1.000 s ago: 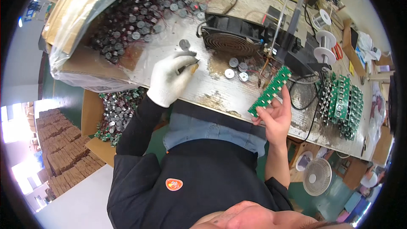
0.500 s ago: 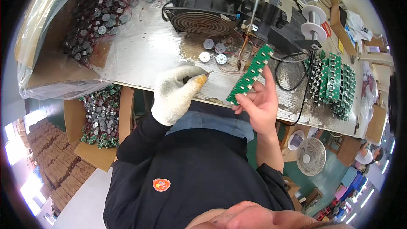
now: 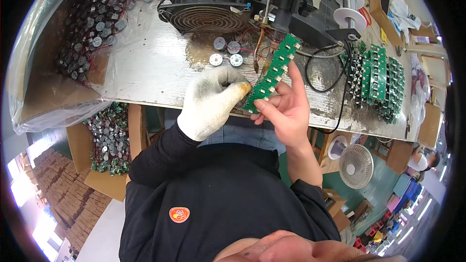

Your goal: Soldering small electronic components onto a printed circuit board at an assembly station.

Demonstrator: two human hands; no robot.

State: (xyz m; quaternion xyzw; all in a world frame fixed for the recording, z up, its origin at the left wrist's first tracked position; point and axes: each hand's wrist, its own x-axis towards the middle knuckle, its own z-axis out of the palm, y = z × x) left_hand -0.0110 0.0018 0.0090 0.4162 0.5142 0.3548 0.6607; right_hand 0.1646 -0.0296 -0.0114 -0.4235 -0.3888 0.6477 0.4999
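Mid-frame, the gloved left hand [image 3: 213, 99] pinches a small part against the green board [image 3: 272, 73] gripped by the bare right hand [image 3: 284, 109]; seating it probably needs steadiness.

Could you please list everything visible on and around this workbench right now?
Circuit board strip: one, green, long and narrow, held upright over the bench edge.
Small round motors: four loose, silver, on the bench behind the glove.
Motor pile: many, silver and dark, in a plastic-lined box at far left.
Fan: one, black, round grille, back of the bench.
Wire spool: one, white, back right.
Stacked boards: many, green, right end of the bench.
Floor fan: one, white, below right.
Workbench: one, worn grey top.
Left hand: white glove, fingertips pinched at the strip's lower end.
Right hand: bare, gripping the strip.
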